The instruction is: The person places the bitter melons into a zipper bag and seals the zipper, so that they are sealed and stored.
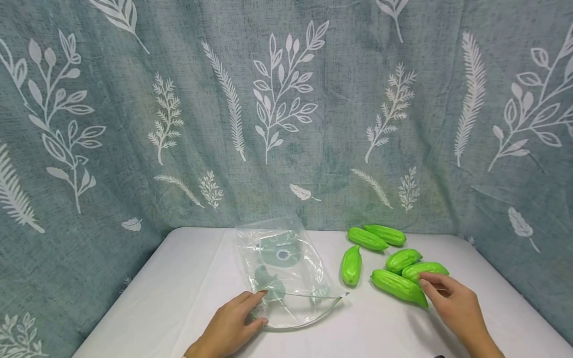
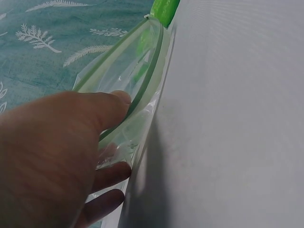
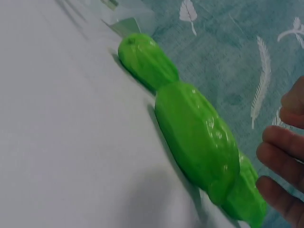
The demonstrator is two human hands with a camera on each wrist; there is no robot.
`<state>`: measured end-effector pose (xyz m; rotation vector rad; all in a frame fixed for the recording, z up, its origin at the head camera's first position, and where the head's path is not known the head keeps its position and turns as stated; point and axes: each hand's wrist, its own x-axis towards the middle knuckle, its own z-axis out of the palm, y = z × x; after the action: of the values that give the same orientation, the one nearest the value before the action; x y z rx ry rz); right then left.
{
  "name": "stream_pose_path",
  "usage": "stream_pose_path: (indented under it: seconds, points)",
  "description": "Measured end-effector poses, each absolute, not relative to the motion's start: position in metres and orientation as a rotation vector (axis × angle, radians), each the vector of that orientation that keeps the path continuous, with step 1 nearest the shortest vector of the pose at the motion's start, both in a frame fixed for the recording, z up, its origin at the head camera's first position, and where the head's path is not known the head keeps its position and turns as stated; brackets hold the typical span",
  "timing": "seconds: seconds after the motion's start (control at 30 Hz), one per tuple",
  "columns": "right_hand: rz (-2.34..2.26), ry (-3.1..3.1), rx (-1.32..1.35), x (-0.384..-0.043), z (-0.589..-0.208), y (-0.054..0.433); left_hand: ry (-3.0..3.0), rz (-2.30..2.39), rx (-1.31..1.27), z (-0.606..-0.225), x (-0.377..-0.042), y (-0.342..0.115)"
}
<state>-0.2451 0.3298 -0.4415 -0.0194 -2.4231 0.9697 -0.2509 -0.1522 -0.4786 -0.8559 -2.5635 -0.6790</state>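
The left hand (image 1: 233,320) reaches forward, thumb (image 1: 257,324) parted from the fingers (image 1: 254,298); the right hand (image 1: 456,301) angles inward, its fingers loosely bent.

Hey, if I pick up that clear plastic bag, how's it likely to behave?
The clear plastic bag will probably flop, since its thin film looks wrinkled. It should feel light, as nothing solid shows inside. The green strip along its mouth may hold shape better, judging by its smooth curve.
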Motion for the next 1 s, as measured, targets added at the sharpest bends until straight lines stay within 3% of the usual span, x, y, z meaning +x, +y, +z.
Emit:
stream_pose_path:
  seconds: [1.0]
  points:
    - [0.978,-2.777,-0.065,-0.262,-0.466,0.340,-2.521,-0.688,-0.829,-0.483,-0.258,-0.151]
